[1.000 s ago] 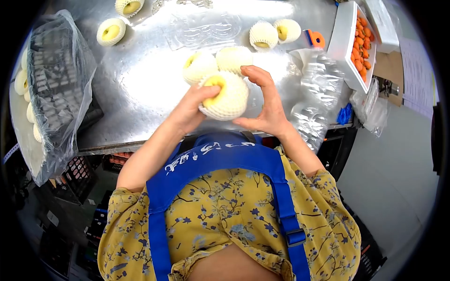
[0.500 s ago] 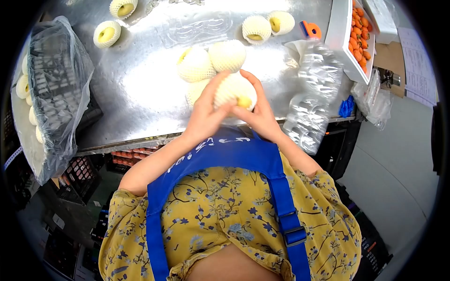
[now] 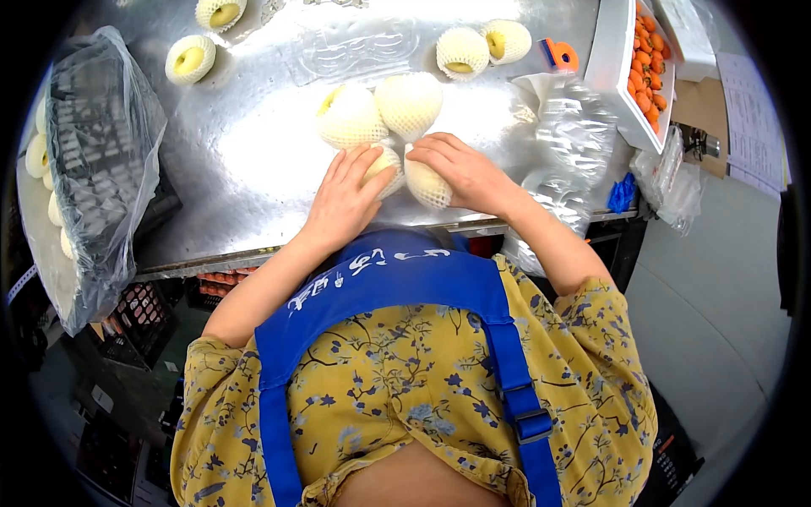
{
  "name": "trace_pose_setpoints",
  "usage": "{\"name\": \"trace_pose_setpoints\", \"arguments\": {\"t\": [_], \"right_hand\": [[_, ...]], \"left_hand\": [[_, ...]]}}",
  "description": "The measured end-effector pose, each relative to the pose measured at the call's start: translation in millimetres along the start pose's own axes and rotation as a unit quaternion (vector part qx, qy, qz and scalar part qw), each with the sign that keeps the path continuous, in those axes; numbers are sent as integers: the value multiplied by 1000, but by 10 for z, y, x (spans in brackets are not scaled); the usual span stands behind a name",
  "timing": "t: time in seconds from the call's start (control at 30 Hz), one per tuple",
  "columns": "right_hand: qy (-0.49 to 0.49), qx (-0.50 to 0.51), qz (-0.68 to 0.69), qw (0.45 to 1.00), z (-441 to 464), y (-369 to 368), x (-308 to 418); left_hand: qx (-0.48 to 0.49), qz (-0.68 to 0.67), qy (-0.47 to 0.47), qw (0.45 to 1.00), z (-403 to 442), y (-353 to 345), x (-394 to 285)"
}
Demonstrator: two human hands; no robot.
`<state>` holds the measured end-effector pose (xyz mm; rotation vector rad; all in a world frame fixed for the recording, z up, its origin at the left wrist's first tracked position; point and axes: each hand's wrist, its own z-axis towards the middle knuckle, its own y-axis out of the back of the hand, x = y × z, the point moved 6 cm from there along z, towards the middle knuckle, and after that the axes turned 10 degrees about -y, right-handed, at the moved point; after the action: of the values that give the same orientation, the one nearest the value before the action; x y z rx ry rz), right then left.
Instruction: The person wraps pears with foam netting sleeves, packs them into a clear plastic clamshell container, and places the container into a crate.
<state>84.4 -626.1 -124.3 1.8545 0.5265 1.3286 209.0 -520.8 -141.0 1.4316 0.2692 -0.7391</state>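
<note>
Near the table's front edge, my left hand (image 3: pixel 346 188) curls its fingers over a pale yellow round fruit (image 3: pixel 386 169) in a white foam net, partly hidden by the fingers. My right hand (image 3: pixel 469 176) grips another foam-netted fruit (image 3: pixel 427 183) from its right side. These two fruits sit side by side, close together. Just beyond them, two more netted fruits stand on the metal, one at the left (image 3: pixel 351 117) and one at the right (image 3: pixel 409 105). Whether the fruits are pears or apples I cannot tell.
Clear plastic packaging (image 3: pixel 359 49) lies behind the fruits on the metal table (image 3: pixel 228 182). Clear clamshells (image 3: pixel 574 144) are stacked at right, near an orange tape dispenser (image 3: pixel 561 56) and a white box (image 3: pixel 610 80) of small orange fruits. A plastic-covered crate (image 3: pixel 106 152) stands left.
Both hands were together around one netted fruit. Now that fruit is lower beside the near one, and the hands have parted, one on each fruit.
</note>
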Motion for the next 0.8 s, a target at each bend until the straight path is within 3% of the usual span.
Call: {"name": "trace_pose_setpoints", "arguments": {"t": [0.1,0.2,0.4,0.5,0.6,0.7,0.8], "right_hand": [[57,65,-74,994,92,-35,51],[90,18,-110,990,148,-148,25],[54,7,-178,983,132,-170,-27],[11,63,-79,995,69,-37,32],[-76,-43,126,988,-56,227,-5],[-133,-150,71,977,-130,32,-47],[-135,-168,25,976,-48,-299,-61]], "left_hand": [[2,-17,-9,1000,-29,-16,51],[1,-25,-13,1000,-35,-8,71],[-5,-44,-9,999,-31,-12,85],[-3,-52,0,999,-38,6,93],[-10,-55,4,998,-39,-3,97],[-13,-64,3,998,-49,-28,104],[-11,-91,-7,996,-35,41,127]]}}
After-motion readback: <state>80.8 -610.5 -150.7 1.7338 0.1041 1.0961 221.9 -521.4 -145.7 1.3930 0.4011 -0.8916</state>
